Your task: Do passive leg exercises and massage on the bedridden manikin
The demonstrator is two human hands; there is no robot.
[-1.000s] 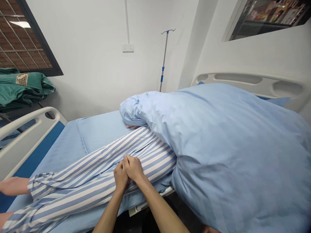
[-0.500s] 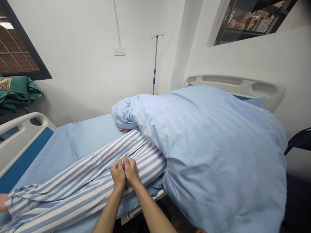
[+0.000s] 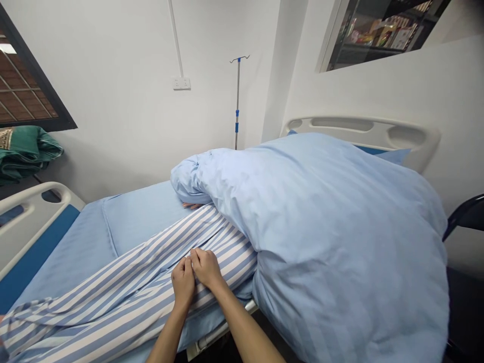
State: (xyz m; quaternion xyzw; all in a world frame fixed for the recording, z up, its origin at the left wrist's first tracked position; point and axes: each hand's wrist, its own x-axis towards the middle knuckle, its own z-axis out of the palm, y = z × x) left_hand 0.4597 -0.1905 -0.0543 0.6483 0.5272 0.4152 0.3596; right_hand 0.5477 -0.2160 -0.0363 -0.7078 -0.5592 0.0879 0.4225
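Note:
My left hand (image 3: 183,282) and my right hand (image 3: 206,267) are both closed, side by side with their knuckles close together. Beneath them are the blue-and-white striped trousers (image 3: 128,277) of a person lying on the bed; whether my hands touch the cloth I cannot tell. The insides of my fingers are hidden, so anything they hold does not show. A puffed-up light blue quilt (image 3: 321,217) covers the person's upper body, right of my hands. Fingertips of the person's hand (image 3: 192,205) show under the quilt's edge.
A blue-sheeted bed (image 3: 139,204) has a footboard (image 3: 34,222) at left and a headboard (image 3: 408,138) at right. Behind it stand a drip pole (image 3: 238,91) and a wall socket (image 3: 181,83). Green folded cloth (image 3: 28,151) lies at left; a dark chair (image 3: 467,217) stands at right.
The view has shifted slightly. My right hand has turned a little, showing more of its back, and stays beside my left. Both hands remain closed; the quilt and trousers look much the same.

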